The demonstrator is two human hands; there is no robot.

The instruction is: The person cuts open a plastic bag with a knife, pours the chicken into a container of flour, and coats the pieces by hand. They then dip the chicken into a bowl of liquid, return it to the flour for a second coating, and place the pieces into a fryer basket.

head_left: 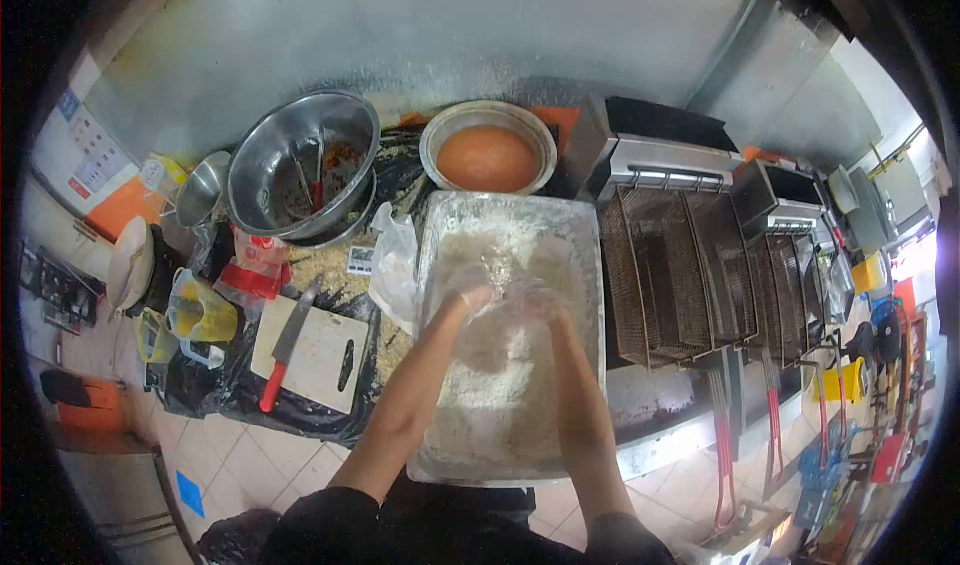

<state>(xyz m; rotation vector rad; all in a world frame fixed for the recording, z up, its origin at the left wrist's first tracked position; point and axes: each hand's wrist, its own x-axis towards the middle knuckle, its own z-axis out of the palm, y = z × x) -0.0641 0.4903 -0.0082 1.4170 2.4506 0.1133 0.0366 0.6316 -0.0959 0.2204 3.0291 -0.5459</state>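
Observation:
A large metal tray with pale flour-like powder spread over its bottom lies in front of me. Both hands are inside it, in what look like thin clear gloves. My left hand is at the middle left of the tray and my right hand is close beside it. Their fingers are blurred against the powder, and what they hold, if anything, cannot be made out. Behind the tray stands a round pan of orange liquid. A crumpled clear plastic bag touches the tray's left edge.
To the left are a steel bowl with utensils inside, a white cutting board, a knife with a red handle, and a yellowish measuring jug. Wire fryer baskets with red handles stand close at the right.

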